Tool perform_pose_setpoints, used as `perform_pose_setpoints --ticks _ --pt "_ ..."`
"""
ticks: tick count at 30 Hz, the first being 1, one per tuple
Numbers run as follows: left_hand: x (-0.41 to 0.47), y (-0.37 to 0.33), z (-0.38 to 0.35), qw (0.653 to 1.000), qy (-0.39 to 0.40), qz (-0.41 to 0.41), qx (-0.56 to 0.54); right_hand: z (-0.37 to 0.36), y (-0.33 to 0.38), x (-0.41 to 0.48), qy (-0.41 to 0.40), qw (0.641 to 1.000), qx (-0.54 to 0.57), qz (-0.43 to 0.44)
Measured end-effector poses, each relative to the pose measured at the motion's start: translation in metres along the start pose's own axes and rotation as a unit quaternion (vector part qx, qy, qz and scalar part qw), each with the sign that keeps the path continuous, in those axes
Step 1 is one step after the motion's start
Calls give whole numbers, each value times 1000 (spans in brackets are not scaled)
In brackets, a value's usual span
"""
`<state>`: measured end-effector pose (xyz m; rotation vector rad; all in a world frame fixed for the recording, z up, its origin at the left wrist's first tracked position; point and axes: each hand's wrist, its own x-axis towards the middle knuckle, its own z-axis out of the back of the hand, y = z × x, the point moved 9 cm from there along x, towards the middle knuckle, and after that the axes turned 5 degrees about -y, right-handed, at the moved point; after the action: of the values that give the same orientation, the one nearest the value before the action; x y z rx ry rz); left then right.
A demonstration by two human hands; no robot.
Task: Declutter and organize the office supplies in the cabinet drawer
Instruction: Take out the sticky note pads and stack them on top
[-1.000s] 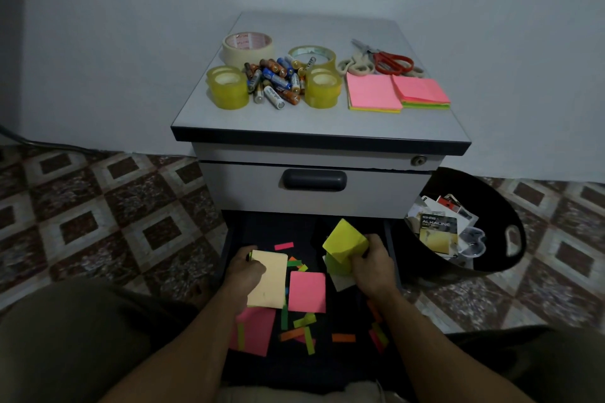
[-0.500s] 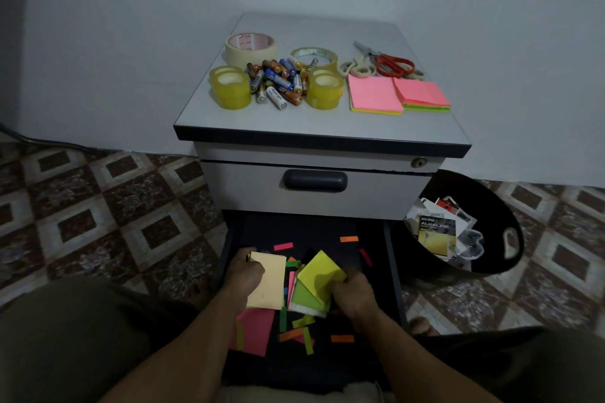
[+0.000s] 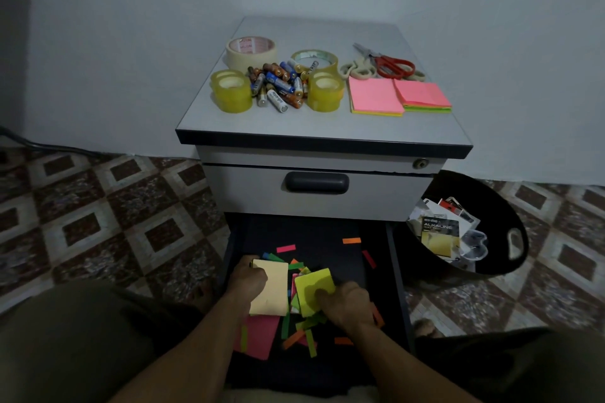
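The bottom drawer (image 3: 397, 271) of the grey cabinet (image 3: 320, 137) is pulled out, dark inside. My left hand (image 3: 250, 276) grips a pale orange pad of sticky notes (image 3: 271, 291) at its upper left corner. My right hand (image 3: 348, 306) holds a yellow pad of sticky notes (image 3: 312, 288), thumb on top, over a small heap of coloured notes. A pink sheet (image 3: 258, 335) lies below the orange pad. Several narrow coloured flag strips (image 3: 302, 335) are scattered on the drawer floor.
On the cabinet top sit tape rolls (image 3: 252, 49), loose batteries (image 3: 278, 83), scissors (image 3: 391, 64) and two pink-topped note stacks (image 3: 375, 96). A black bin (image 3: 510, 216) with packaging stands right of the drawer. My knees flank the drawer on the tiled floor.
My right hand carried the yellow pad from the drawer's right side leftward and down onto the heap beside the orange pad. My left hand stayed in place.
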<state>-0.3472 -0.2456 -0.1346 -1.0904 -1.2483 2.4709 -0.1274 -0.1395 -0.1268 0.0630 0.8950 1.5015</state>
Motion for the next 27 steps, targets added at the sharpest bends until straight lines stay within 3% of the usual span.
perform_pose_setpoints --ticks 8,13,21,27 --pt "3 4 -3 1000 8 8 -1 -11 -3 -8 -6 999 33 -37" --pt "5 6 -3 1000 7 6 0 -7 1 -3 -24 998 62 -7" --pt "8 3 -2 1000 1 0 -12 7 -2 12 -20 972 232 -36" --pt "1 -4 1 999 11 10 -37 31 -1 15 -47 968 246 -18"
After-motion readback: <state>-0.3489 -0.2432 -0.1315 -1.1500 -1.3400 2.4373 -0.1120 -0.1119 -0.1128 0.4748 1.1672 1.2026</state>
